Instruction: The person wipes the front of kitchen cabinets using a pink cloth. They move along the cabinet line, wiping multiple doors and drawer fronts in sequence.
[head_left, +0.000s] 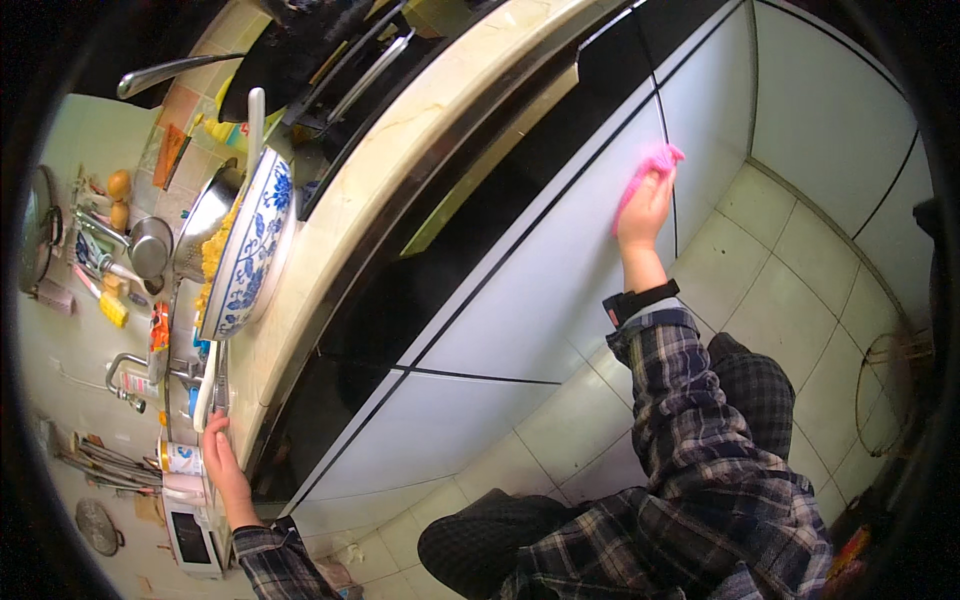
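My right hand (646,212) is closed round a bunched pink cloth (655,160). It presses the cloth against a white cabinet door (590,215), close to the dark seam between two doors. My left hand (227,470) lies along the edge of the stone countertop (345,235), its fingers stretched out. Beside those fingertips are a white handle (207,385) and a metal utensil, both partly under a big bowl. Whether the fingertips touch the white handle I cannot tell.
The blue-and-white bowl (255,250) holds yellow food, near a steel pot (200,225) and a black wok (275,70). A faucet (125,375) and microwave (190,535) stand farther along. Below are tiled floor (770,270) and a round wire rack (885,395).
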